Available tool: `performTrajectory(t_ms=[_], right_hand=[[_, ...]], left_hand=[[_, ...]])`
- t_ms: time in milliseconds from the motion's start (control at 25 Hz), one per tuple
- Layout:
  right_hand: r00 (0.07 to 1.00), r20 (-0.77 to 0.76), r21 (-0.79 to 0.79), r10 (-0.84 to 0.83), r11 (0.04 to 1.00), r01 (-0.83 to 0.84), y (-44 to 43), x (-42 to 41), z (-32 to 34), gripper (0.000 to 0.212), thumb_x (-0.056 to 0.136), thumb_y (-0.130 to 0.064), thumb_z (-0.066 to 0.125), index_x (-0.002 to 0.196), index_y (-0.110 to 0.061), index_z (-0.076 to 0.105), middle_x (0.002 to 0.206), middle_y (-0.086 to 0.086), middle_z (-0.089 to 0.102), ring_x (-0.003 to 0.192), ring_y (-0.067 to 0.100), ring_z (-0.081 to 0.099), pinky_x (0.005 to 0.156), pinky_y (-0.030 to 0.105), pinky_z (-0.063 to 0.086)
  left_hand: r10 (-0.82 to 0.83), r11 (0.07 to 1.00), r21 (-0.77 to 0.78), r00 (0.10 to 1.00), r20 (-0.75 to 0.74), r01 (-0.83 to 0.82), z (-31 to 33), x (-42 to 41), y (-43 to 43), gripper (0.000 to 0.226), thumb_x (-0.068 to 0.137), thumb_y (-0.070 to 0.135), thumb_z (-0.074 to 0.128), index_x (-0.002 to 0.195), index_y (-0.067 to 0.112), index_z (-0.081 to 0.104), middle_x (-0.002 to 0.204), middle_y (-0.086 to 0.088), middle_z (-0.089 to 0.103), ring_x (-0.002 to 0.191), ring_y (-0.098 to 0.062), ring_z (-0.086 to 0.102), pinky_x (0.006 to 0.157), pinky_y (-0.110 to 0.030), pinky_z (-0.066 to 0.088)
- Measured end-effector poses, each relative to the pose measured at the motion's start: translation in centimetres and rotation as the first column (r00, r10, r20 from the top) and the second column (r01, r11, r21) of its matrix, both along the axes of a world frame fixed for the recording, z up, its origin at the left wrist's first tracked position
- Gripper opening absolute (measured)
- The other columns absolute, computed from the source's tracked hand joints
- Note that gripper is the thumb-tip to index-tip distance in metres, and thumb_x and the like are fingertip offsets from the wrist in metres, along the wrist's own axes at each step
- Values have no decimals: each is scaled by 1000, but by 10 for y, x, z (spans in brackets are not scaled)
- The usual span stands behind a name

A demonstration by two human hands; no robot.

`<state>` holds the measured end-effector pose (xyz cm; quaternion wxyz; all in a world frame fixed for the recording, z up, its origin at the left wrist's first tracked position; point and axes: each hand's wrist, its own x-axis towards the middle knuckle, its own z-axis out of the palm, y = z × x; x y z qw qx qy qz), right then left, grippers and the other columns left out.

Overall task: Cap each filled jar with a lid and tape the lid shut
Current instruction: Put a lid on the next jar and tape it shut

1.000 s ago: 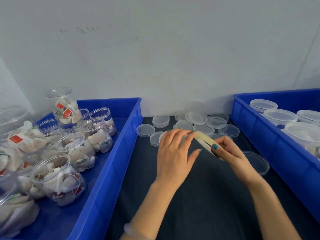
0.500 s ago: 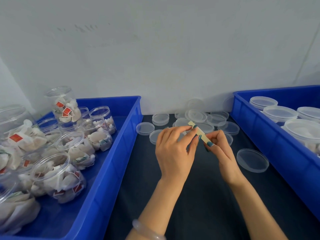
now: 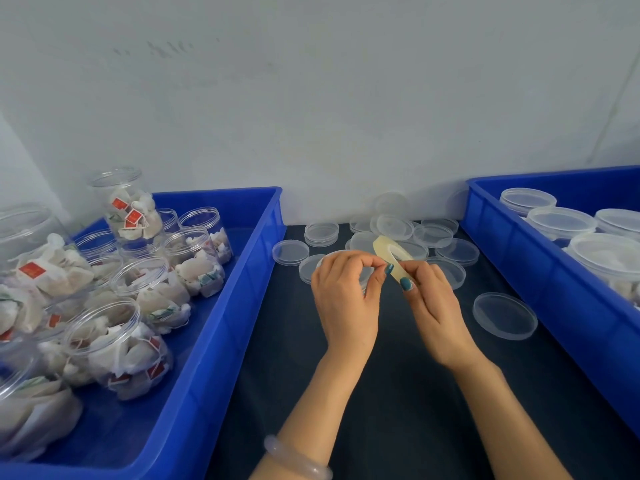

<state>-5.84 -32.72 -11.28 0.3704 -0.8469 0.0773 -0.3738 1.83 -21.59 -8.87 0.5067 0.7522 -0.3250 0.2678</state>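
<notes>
My right hand (image 3: 433, 299) grips a pale yellowish roll of tape (image 3: 389, 249) over the middle of the dark table. My left hand (image 3: 343, 296) is curled beside it, with the thumb and forefinger pinching at the roll's edge. Open filled jars (image 3: 117, 344) of white sachets stand in the blue bin (image 3: 214, 327) on the left. Clear loose lids (image 3: 504, 315) lie scattered on the table behind and to the right of my hands. Capped jars (image 3: 606, 254) fill the blue bin (image 3: 540, 282) on the right.
A white wall closes the back of the table. The two blue bins flank a dark strip of table (image 3: 398, 410) where my forearms rest. A stack of lids (image 3: 321, 233) lies near the back by the left bin.
Both hands have stayed together at the tape roll, which has turned from edge-on to show its open ring. My left fingers have curled in to pinch at it.
</notes>
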Motion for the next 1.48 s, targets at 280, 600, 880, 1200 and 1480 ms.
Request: performTrajectory(t_ms=[280, 600, 880, 1200, 1480], right_hand=[[945, 60, -344, -321, 882, 321, -4, 0, -1, 51, 89, -65, 46, 85, -20, 70, 74, -29, 45, 82, 7, 44, 77, 33, 31], [832, -44, -420, -552, 766, 486, -8, -2, -4, 66, 84, -78, 29, 76, -19, 56, 75, -9, 55, 89, 22, 49, 86, 40, 25], [802, 12, -455, -597, 711, 536, -11, -3, -2, 67, 85, -75, 30, 74, -19, 65, 76, -5, 58, 93, 24, 50, 83, 42, 26], [780, 59, -462, -623, 676, 574, -4, 1, -2, 69, 84, -77, 34, 69, -17, 65, 72, -4, 59, 88, 24, 51, 81, 42, 26], [788, 58, -471, -613, 679, 563, -3, 12, -2, 65, 86, -75, 35, 69, -18, 63, 72, -4, 60, 80, 22, 51, 80, 41, 26]], left_hand=[[28, 997, -75, 999, -29, -30, -12, -18, 16, 8, 89, 12, 71, 93, 13, 65, 88, 6, 64, 77, -1, 48, 75, -27, 44], [-165, 976, -193, 929, -330, 105, -20, -17, 45, 11, 97, 22, 59, 90, 29, 55, 83, 9, 63, 78, -13, 59, 71, -32, 50], [-155, 933, -359, 876, -456, -22, -30, 0, 65, 8, 98, 27, 56, 91, 31, 55, 83, 27, 62, 72, 3, 56, 68, -13, 46], [-149, 910, -402, 825, -546, -102, -39, 9, 58, 11, 99, 23, 56, 89, 29, 55, 88, 10, 61, 77, 8, 57, 69, -7, 44], [-169, 938, -347, 850, -499, -17, -40, 31, 46, 11, 100, 22, 54, 95, 31, 53, 103, 16, 64, 93, 12, 59, 79, -13, 48]])
